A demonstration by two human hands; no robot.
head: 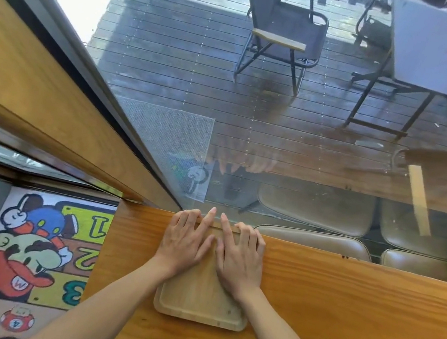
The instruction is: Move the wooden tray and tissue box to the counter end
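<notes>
A light wooden tray [198, 300] with a raised rim lies flat on the orange-brown wooden counter [340, 308], close to its left end and against the window side. My left hand [186, 243] and my right hand [241, 254] both rest palm down on the tray's far half, fingers spread and reaching over its far rim. Neither hand grips anything. The far part of the tray is hidden under my hands. No tissue box is in view.
A glass window [282, 120] stands right behind the counter's far edge, with a wooden frame [52, 103] at the left. Padded stools [313, 240] show beyond the counter. A cartoon floor mat [39, 252] lies past the counter's left end. Chairs and a table stand outside.
</notes>
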